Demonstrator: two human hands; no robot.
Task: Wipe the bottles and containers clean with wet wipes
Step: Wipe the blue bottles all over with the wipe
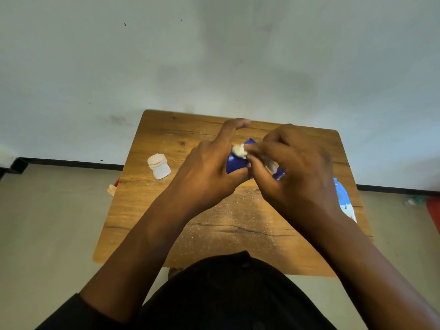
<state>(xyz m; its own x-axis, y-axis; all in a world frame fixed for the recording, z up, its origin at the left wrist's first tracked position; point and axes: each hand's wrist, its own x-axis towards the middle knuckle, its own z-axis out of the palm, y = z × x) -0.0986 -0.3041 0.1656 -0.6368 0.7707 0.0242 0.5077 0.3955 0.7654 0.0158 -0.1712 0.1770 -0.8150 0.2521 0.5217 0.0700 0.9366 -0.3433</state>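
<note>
small wooden table (147, 210) seen from above against a pale wall, its top dusted with fine pale grit near the middle. above the table's centre, both hands meet over a blue container (235, 163), held off the surface. left hand (209, 172) comes in from 7 o'clock, thumb under and fingers curled round the blue body, index finger stretched straight toward 12 o'clock, clear of the work. right hand (295, 177) comes in from 5 o'clock, fingers bunched, pinching a crumpled whitish wet wipe (239, 150) against the container's upper end; most of the container is hidden between the palms, so shape and cap cannot be made out. at 3 o'clock on the table edge, a blue-and-white wipes pack (344, 198), partly behind the right wrist. at 9 o'clock, well apart from the hands, a small white bottle (159, 166) with a pale cap, lying tilted on the wood. handling judgement: blue container looks like light, glossy plastic, likely slick once wet, so the steady hold is round the body with the thumb opposed, as here. wipe is soft and limp, best kept wadded under the fingertips. the white bottle looks light and tippy; take it by the body, not the cap.
</note>
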